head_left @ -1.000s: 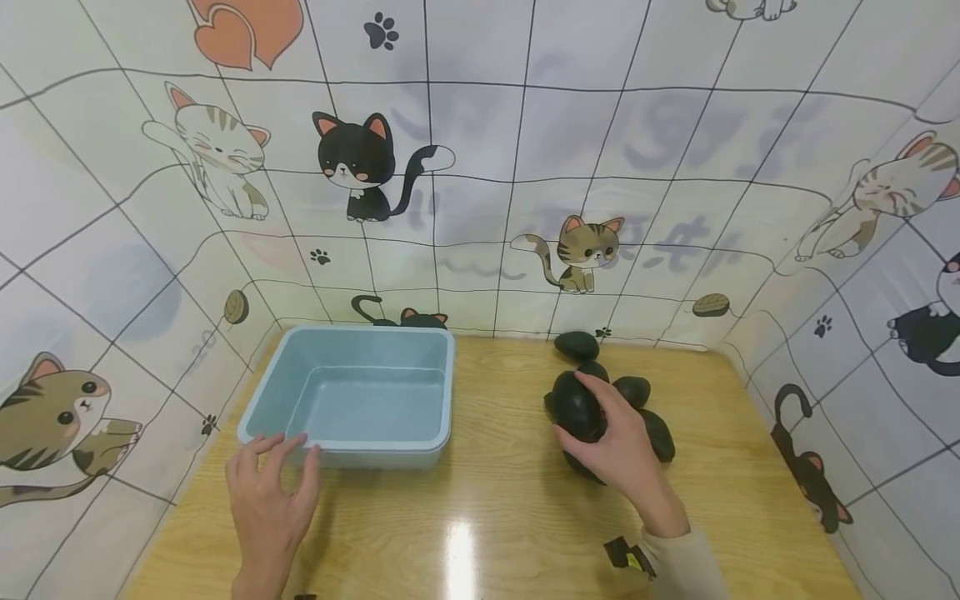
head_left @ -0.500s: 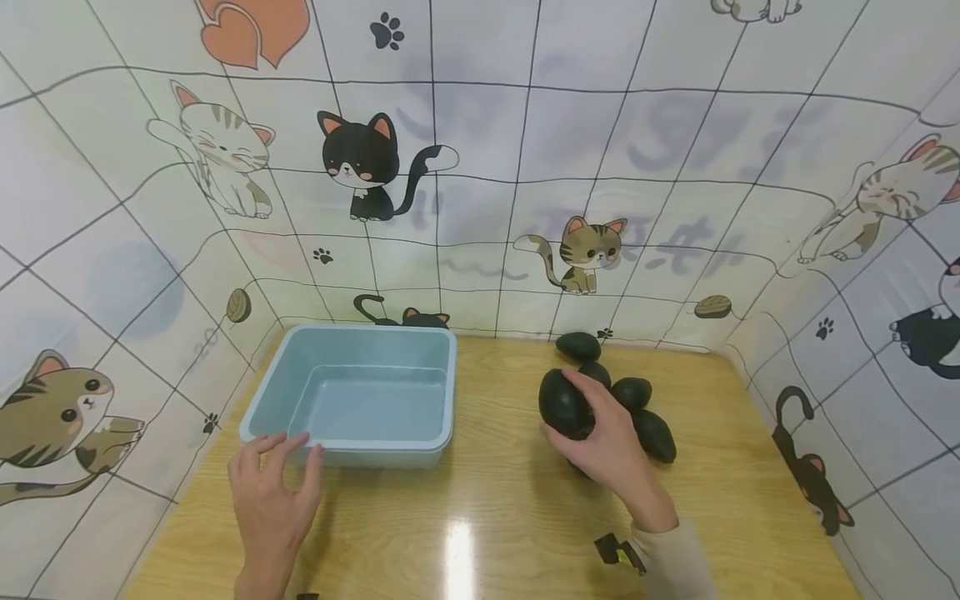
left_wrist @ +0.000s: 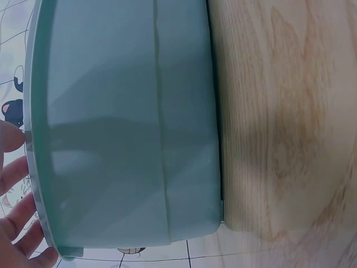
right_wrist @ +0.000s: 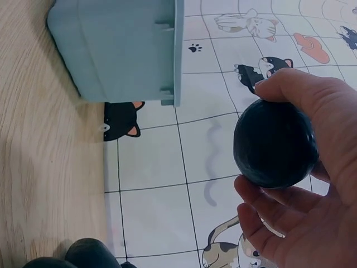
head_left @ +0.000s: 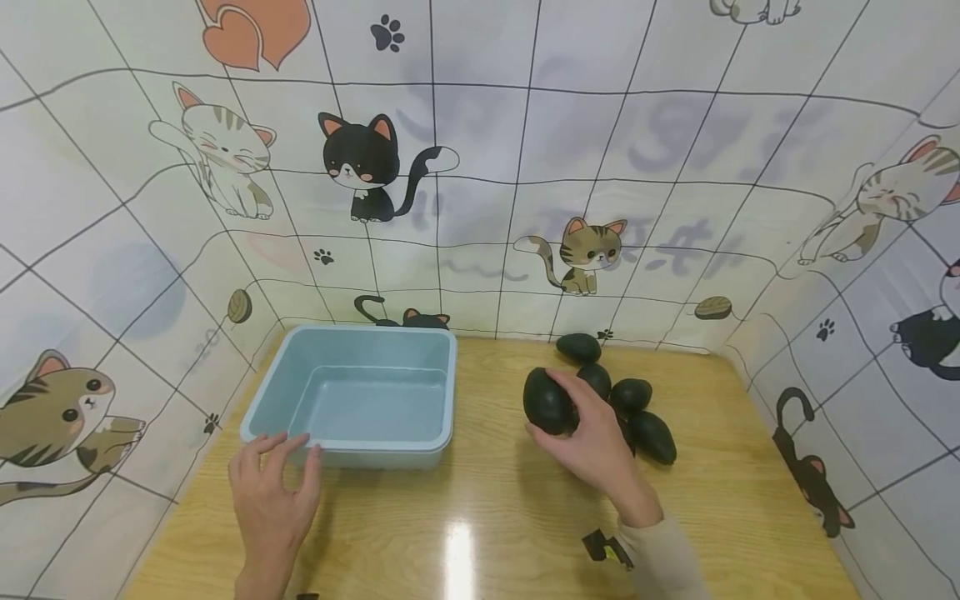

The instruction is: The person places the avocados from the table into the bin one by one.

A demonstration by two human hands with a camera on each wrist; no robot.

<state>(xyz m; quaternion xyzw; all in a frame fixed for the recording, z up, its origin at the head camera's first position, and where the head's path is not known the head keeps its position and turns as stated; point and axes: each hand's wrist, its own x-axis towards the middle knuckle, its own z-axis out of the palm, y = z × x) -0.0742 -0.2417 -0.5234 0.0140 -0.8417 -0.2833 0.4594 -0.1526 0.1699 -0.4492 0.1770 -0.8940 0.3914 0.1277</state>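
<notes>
My right hand holds a dark avocado above the table, thumb and fingers curled round its sides. In the right wrist view the same avocado shows as a smooth, rounded dark shape off the table. Behind and right of the hand lie several more dark avocados, partly covered by it. On the left stands a pale blue plastic bin with nothing in it. At its front left, my left hand touches the rim with loosely bent fingertips; the left wrist view shows those fingers along the rim.
Light wood table lies under everything. A cat-patterned wall covering encloses it at the back and both sides. One avocado lies near the back wall. A small black object shows beside the right sleeve.
My right hand has carried the avocado leftward, away from the other avocados, uncovering more of them. The left hand has stayed at the bin's rim.
</notes>
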